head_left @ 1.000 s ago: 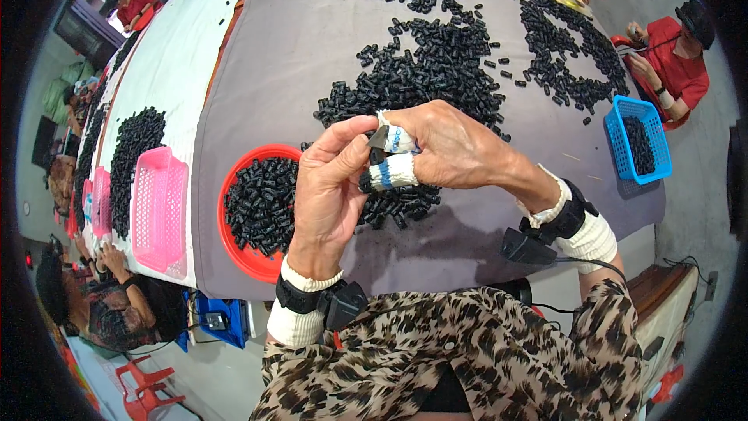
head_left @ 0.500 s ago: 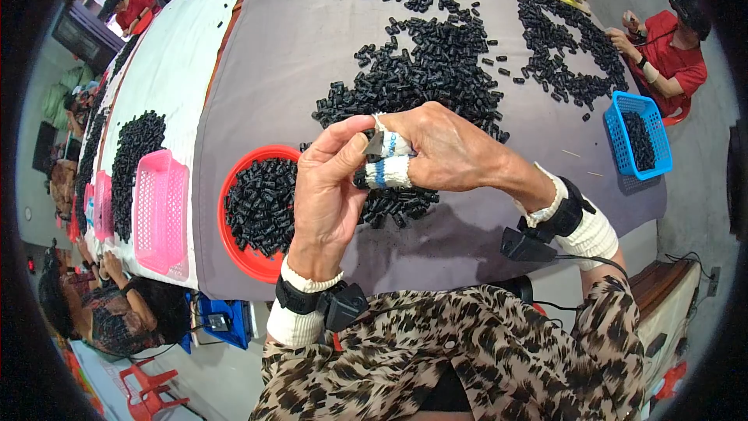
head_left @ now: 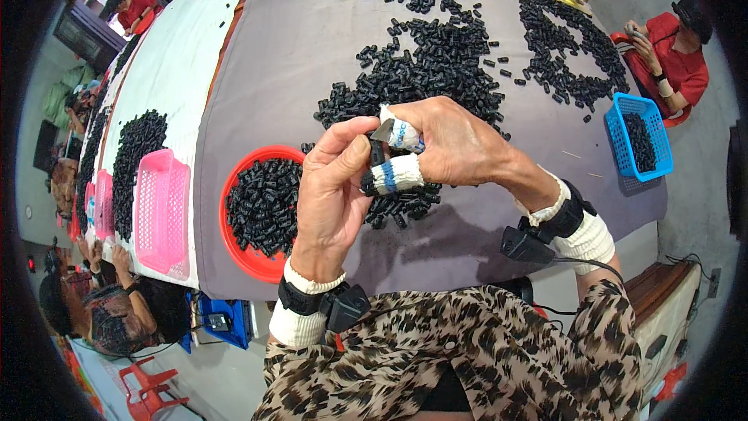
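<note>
Over the table's near side, my left hand [head_left: 331,187] pinches a small black cylindrical part [head_left: 377,153] between thumb and fingers. My right hand [head_left: 460,140] is curled against it from the right, with white wraps marked in blue on its thumb and finger. A small grey blade [head_left: 383,130] sticks out at the wrapped thumb, close to the top of the part. Under my left hand, partly hidden, stands a round red tray [head_left: 226,230] filled with similar black parts. A big pile of these parts [head_left: 421,70] spreads beyond my hands.
A pink basket [head_left: 161,210] stands at the left on white cloth, beside another black pile [head_left: 139,140]. At the right edge sits a blue basket [head_left: 639,136] with black parts. Co-workers sit around the table, one in red [head_left: 674,54] at the right.
Both my hands have shifted slightly right. My right thumb and finger have spread apart, and the black part shows more clearly between them. The co-worker in red has drawn back from the table.
</note>
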Demonstrator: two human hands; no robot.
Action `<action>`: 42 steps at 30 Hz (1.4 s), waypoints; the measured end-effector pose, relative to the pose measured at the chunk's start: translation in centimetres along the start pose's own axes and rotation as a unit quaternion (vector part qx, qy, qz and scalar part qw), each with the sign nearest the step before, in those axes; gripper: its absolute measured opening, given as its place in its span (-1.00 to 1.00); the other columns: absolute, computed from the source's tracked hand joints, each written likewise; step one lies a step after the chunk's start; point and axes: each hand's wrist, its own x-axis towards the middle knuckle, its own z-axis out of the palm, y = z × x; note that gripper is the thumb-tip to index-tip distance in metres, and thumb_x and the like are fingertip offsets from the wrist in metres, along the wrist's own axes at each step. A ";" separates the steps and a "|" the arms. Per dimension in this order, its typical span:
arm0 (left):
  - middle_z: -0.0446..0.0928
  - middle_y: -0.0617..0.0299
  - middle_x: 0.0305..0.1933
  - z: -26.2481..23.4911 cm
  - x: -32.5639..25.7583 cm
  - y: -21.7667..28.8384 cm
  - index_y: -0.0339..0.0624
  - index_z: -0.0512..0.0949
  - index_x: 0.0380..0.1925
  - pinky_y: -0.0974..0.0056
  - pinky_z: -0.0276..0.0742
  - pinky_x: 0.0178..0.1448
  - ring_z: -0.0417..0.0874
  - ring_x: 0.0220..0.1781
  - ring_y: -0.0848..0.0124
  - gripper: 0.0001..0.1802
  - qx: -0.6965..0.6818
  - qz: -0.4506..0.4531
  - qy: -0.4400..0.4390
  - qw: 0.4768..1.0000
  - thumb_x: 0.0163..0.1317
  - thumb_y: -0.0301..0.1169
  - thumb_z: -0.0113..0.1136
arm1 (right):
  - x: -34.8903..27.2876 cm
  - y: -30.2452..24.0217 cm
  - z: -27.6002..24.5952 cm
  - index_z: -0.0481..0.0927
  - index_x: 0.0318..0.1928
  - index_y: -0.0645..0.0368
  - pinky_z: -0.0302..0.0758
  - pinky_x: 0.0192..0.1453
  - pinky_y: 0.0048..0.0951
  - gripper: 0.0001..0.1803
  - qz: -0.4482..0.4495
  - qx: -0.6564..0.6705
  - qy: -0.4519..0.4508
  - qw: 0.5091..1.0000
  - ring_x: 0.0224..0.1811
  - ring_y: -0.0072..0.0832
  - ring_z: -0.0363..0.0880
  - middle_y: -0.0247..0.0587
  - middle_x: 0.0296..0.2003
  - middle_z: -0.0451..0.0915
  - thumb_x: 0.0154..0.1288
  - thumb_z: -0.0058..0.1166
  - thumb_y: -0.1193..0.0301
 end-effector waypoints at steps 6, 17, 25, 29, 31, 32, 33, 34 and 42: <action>0.54 0.17 -0.19 -0.2 0.1 -0.2 -0.32 0.48 -0.13 0.35 0.52 -0.05 0.57 -0.16 0.47 -0.78 0.023 0.007 0.019 1.000 0.21 -0.50 0.08 | 0.1 0.1 -0.1 0.48 -0.47 0.30 0.40 -0.41 -0.30 -0.66 -0.004 -0.008 -0.004 1.000 -0.57 -0.25 0.50 -0.03 -0.59 0.53 -0.10 0.20 0.25; 0.55 0.17 -0.19 0.0 -0.2 0.0 -0.32 0.49 -0.16 0.36 0.51 -0.06 0.57 -0.17 0.46 -0.78 0.046 0.017 0.026 0.998 0.19 -0.51 0.11 | 0.2 0.3 0.1 0.47 -0.47 0.31 0.39 -0.40 -0.26 -0.68 -0.017 -0.006 -0.026 0.999 -0.53 -0.20 0.52 -0.01 -0.57 0.53 -0.09 0.17 0.28; 0.55 0.17 -0.20 0.2 -0.3 0.1 -0.32 0.49 -0.17 0.37 0.51 -0.07 0.57 -0.17 0.46 -0.79 0.064 0.026 0.031 0.997 0.19 -0.51 0.11 | 0.2 1.0 0.4 0.50 -0.29 0.24 0.40 -0.39 -0.41 -0.69 -0.030 -0.057 -0.043 0.997 -0.50 -0.50 0.48 -0.21 -0.52 0.55 0.03 0.20 0.28; 0.55 0.19 -0.21 0.4 -0.3 0.1 -0.32 0.49 -0.16 0.37 0.51 -0.08 0.57 -0.20 0.47 -0.79 0.062 0.031 0.042 0.997 0.19 -0.50 0.11 | 0.1 0.2 0.2 0.46 -0.47 0.31 0.39 -0.41 -0.26 -0.71 -0.021 -0.011 -0.012 1.000 -0.54 -0.17 0.51 -0.01 -0.58 0.52 -0.07 0.16 0.31; 0.55 0.19 -0.21 0.5 -0.4 0.2 -0.32 0.49 -0.16 0.36 0.51 -0.08 0.57 -0.21 0.47 -0.79 0.046 0.029 0.030 0.998 0.19 -0.50 0.11 | 0.2 0.4 0.1 0.45 -0.47 0.31 0.39 -0.42 -0.27 -0.71 -0.032 -0.020 0.002 0.999 -0.55 -0.16 0.50 0.00 -0.58 0.52 -0.08 0.16 0.31; 0.54 0.19 -0.21 0.5 -0.5 0.2 -0.32 0.49 -0.16 0.36 0.51 -0.08 0.56 -0.21 0.48 -0.78 0.029 0.028 0.019 0.999 0.19 -0.50 0.10 | 0.2 0.3 0.0 0.45 -0.47 0.31 0.39 -0.42 -0.27 -0.71 -0.032 -0.020 0.002 0.999 -0.55 -0.16 0.50 0.00 -0.58 0.52 -0.08 0.16 0.31; 0.54 0.19 -0.21 0.4 -0.5 0.2 -0.32 0.49 -0.16 0.36 0.51 -0.08 0.56 -0.21 0.48 -0.78 0.029 0.028 0.020 0.999 0.19 -0.50 0.10 | 0.2 0.0 -0.1 0.45 -0.47 0.31 0.39 -0.43 -0.27 -0.71 -0.024 -0.029 -0.008 0.999 -0.55 -0.15 0.50 0.01 -0.58 0.52 -0.08 0.16 0.32; 0.54 0.19 -0.21 0.3 -0.5 0.2 -0.32 0.48 -0.16 0.36 0.51 -0.08 0.56 -0.21 0.48 -0.78 0.027 0.025 0.016 0.999 0.19 -0.50 0.10 | 0.2 -0.1 -0.2 0.45 -0.48 0.31 0.39 -0.43 -0.27 -0.71 -0.016 -0.038 -0.018 0.999 -0.56 -0.14 0.50 0.01 -0.58 0.52 -0.09 0.16 0.32; 0.55 0.18 -0.21 0.4 -0.6 0.2 -0.33 0.49 -0.17 0.36 0.51 -0.06 0.56 -0.20 0.47 -0.79 0.045 0.031 0.033 0.998 0.19 -0.51 0.10 | 0.2 0.0 -0.2 0.46 -0.47 0.32 0.39 -0.41 -0.24 -0.71 -0.013 -0.049 -0.028 0.998 -0.55 -0.13 0.50 0.03 -0.58 0.52 -0.08 0.13 0.31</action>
